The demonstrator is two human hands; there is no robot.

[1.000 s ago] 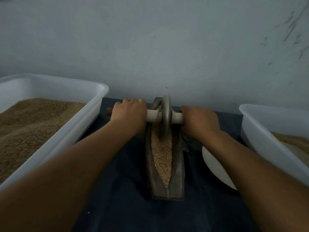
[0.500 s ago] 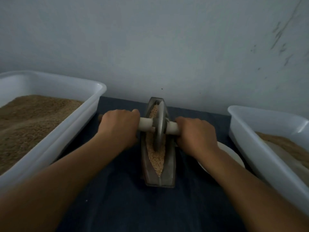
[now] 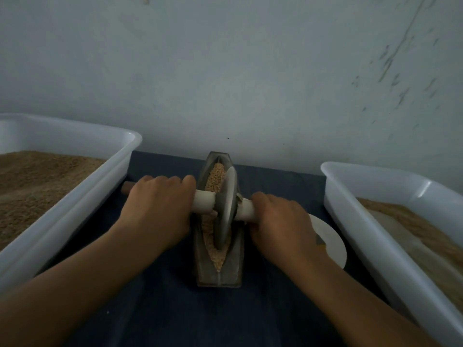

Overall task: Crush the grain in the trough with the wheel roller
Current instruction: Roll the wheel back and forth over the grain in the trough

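Item one: a narrow, boat-shaped grey metal trough, standing lengthwise on the dark blue cloth straight ahead of me, its far tip close to the pale wall.

Item two: pale tan coarse grain, lying along the trough's channel, visible both beyond and on my side of the wheel.

Item three: a flat grey metal wheel roller on a pale wooden axle handle, standing on edge in the channel at about the middle of the trough, tilted slightly to the right at the top, its rim down in the grain.

Item four: my left hand, fingers curled over the left part of the handle; the handle's brown end pokes out past my knuckles.

Item five: my right hand, fingers wrapped round the right part of the handle, just beside the wheel.

Item six: a large white plastic tub on the left, filled with brown grain.

Item seven: a second white plastic tub on the right, holding a shallower brown layer.

Item eight: a round white plate, partly under my right wrist, between trough and right tub.
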